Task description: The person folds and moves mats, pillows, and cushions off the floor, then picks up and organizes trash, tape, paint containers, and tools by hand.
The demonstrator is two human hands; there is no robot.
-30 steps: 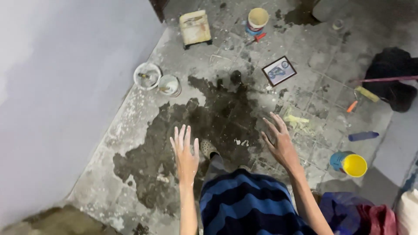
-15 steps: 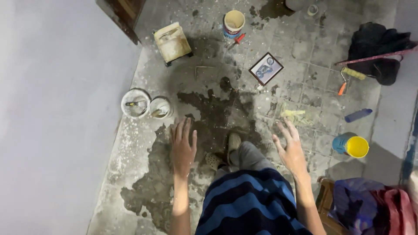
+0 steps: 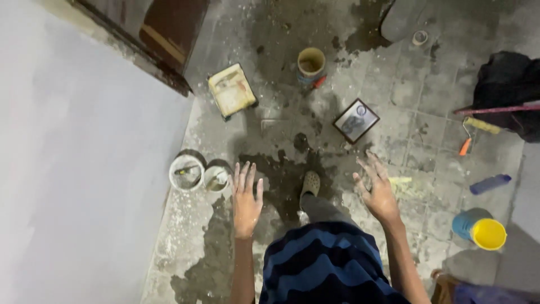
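I look down past my blue and black striped shirt [image 3: 323, 264] at a wet, paint-spattered tiled floor [image 3: 416, 101]. My left hand [image 3: 246, 200] hangs open in the air, fingers spread, with nothing in it; two small round paint-smeared bowls [image 3: 187, 171] [image 3: 216, 177] sit on the floor just to its left by the wall. My right hand [image 3: 378, 191] is also open and empty, fingers apart. Between the hands my foot in a pale clog [image 3: 310, 183] steps on a dark wet patch [image 3: 281, 169].
A pale grey wall [image 3: 79, 169] fills the left; a dark wooden door [image 3: 163, 34] stands at the top. On the floor lie a paint tray [image 3: 232, 90], a tan bucket [image 3: 311, 63], a small framed picture [image 3: 355, 120], a paint roller [image 3: 478, 128], a blue bottle [image 3: 490, 183] and a blue-and-yellow tub [image 3: 479, 228].
The view has moved forward and left along the wall, bringing the dark door into sight. Both hands stay open and empty, now nearer the two bowls. My clog steps onto the wet patch.
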